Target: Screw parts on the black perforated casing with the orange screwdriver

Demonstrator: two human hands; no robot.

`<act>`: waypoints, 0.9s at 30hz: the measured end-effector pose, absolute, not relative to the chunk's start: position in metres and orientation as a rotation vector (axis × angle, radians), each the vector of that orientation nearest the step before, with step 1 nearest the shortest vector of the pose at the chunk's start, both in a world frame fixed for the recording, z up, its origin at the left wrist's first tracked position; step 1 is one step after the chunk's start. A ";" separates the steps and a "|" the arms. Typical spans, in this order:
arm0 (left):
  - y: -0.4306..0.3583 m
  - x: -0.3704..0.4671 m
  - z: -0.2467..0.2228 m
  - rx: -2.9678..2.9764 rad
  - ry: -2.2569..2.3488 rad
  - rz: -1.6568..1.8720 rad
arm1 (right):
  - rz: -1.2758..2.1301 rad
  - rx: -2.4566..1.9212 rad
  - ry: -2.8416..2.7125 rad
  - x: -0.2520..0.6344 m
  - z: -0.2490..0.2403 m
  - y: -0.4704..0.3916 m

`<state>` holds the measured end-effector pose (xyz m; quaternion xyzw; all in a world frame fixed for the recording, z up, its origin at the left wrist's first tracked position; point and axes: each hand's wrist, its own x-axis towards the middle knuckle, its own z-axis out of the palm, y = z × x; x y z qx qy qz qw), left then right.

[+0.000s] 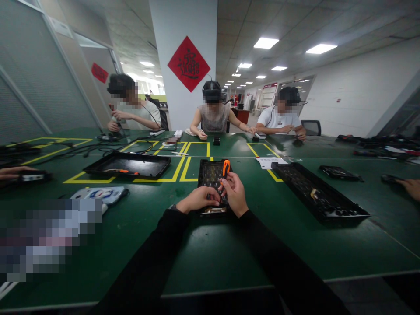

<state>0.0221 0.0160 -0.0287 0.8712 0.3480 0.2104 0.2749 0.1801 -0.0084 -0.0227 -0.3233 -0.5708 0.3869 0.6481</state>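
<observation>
A screwdriver (226,167) with an orange and black handle stands nearly upright in my right hand (236,195), its fingers wrapped round the lower handle. Its tip is hidden behind my fingers. Below lies a black tray (206,167) with rows of small parts or pockets, too small to tell which. My left hand (198,198) reaches over the tray's near left side, fingers bent and closed together near the screwdriver's lower end. What they pinch, if anything, is hidden. A pale, shiny piece (214,210) shows at the tray's near edge.
To the left is a large black tray (154,171) holding an orange-handled tool. A long black tray (331,202) with small parts lies right, beside a small black case (340,172). Cables (93,148) cross the far left. Three people sit opposite; other people's hands (412,189) show at both sides.
</observation>
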 end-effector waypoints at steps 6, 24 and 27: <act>0.018 0.022 -0.032 2.352 0.957 0.562 | 0.859 -0.751 -1.324 0.180 -0.024 -0.007; 0.018 0.022 -0.031 2.339 0.824 0.580 | 0.873 -0.756 -1.323 0.181 -0.026 -0.007; 0.018 0.021 -0.031 2.352 0.844 0.571 | 0.910 -0.736 -1.350 0.182 -0.025 -0.008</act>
